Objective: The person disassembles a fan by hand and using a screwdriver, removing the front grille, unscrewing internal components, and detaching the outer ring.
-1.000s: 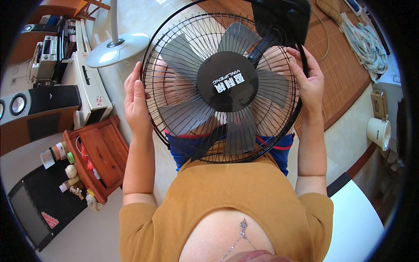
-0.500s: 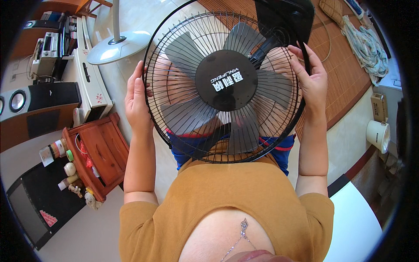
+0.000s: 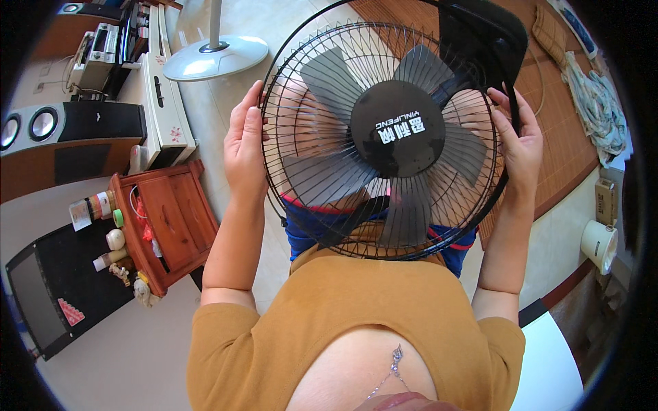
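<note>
A black electric fan stands upright in front of my lap, its dark blades behind a round wire grille. A thin black ring circles the grille and stands a little off it at the upper left. My left hand is closed at the left edge, thumb up along the rim, with some fingertips hidden behind the wires. On the right edge, my right hand grips the ring, which passes between its thumb and fingers. The fan's black base is partly hidden behind the grille.
A pale round stand base is at the upper left. Left are a speaker, a white cabinet and a small wooden cabinet beside bottles. A bamboo mat, a crumpled cloth and a white bucket lie right.
The view has turned, so the room appears shifted rightward. The fan and both hands sit farther right in the picture, with both hands still at the rim.
</note>
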Available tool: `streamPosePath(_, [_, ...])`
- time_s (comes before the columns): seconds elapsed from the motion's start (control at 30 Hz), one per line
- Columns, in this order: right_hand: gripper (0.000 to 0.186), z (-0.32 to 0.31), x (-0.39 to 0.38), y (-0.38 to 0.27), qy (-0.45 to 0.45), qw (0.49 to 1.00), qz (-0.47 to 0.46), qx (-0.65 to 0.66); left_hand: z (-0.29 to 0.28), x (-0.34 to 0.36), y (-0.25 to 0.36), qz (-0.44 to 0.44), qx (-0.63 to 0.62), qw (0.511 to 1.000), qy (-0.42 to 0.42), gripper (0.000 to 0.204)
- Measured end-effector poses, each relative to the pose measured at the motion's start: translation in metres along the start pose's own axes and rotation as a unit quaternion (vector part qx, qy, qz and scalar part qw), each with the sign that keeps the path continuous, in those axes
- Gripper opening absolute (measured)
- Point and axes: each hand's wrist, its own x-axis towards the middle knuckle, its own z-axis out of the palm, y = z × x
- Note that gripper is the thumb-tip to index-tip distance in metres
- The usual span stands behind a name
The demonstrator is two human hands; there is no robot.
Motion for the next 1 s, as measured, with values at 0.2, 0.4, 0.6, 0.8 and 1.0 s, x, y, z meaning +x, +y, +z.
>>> streamPosePath(0.2, [0.042, -0.004, 0.000, -0.001, -0.002, 1.000, 0.013, 0.020, -0.001, -0.001, 0.000, 0.006, 0.011, 1.000, -0.008, 0.038])
streamPosePath(0.4, [0.043, -0.001, -0.001, 0.001, 0.003, 1.000, 0.027, 0.001, -0.003, 0.001, -0.007, 0.023, 0.036, 0.999, -0.002, 0.037])
streamPosePath(0.6, [0.036, -0.018, 0.005, 0.011, -0.022, 0.998, 0.029, 0.042, -0.007, 0.007, -0.005, -0.014, -0.005, 1.000, 0.024, 0.036])
streamPosePath(0.8, [0.035, -0.025, 0.022, 0.002, -0.020, 0.997, 0.057, -0.045, -0.018, 0.023, -0.002, -0.059, 0.016, 0.998, 0.001, 0.035])
streamPosePath(1.0, [0.035, -0.024, 0.035, 0.006, -0.087, 0.988, 0.128, -0.002, -0.023, 0.035, -0.010, -0.100, 0.011, 0.994, -0.045, 0.035])
